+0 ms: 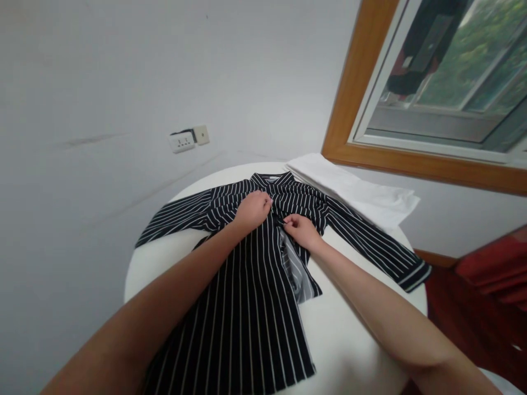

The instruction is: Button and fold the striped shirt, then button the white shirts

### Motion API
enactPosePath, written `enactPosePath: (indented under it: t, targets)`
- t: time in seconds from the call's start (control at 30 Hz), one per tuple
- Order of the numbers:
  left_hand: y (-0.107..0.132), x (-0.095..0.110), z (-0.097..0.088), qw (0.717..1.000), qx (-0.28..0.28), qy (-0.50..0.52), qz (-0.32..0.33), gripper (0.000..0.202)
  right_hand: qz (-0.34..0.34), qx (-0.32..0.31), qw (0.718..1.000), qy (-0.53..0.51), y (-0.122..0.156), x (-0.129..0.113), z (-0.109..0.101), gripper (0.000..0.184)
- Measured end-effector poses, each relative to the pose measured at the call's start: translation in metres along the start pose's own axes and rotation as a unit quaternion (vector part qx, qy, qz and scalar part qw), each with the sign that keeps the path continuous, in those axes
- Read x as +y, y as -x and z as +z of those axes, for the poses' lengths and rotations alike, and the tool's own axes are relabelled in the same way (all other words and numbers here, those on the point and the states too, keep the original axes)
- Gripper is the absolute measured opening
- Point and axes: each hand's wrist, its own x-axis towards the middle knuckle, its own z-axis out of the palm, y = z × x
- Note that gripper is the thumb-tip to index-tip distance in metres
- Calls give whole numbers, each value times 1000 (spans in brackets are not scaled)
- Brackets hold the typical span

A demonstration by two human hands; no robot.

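A black shirt with white stripes (pixel 247 296) lies spread on a round white table (pixel 341 329), its collar at the far side and a sleeve out to each side. My left hand (pixel 253 210) is closed on the front of the shirt below the collar, fingers curled in. Slightly lower and to the right, my right hand (pixel 302 230) pinches the edge of the front opening. Below it the right front panel is folded back, so the paler inner side shows. Any button between the fingers is hidden.
Folded white cloth (pixel 354 186) lies at the table's back right, partly under the right sleeve's side. Behind stands a grey-white wall with a power socket (pixel 182 142). A wood-framed window (pixel 349 77) is at upper right, and red fabric (pixel 498 269) is at the right.
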Motion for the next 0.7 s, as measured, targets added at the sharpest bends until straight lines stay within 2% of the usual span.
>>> enactPosePath:
  t: [0.1,0.17,0.23,0.37,0.53,0.7]
  targets:
    - [21,13,1,998,-33,46,16,21,36,-25,996,-75,-2,3,0,12]
    - [34,17,10,996,-47,75,12,19,38,-35,993,-103,-1,3,0,10]
    - [43,17,19,995,-38,96,8,18,38,-40,992,-116,-1,2,0,9]
    - [48,11,26,992,-26,125,16,21,58,-41,985,-157,0,1,-1,10]
    - [50,12,22,994,-46,96,40,14,64,-55,982,-172,-1,5,0,9]
    - [54,16,20,995,-41,83,36,13,67,-65,981,-172,-2,5,-1,5]
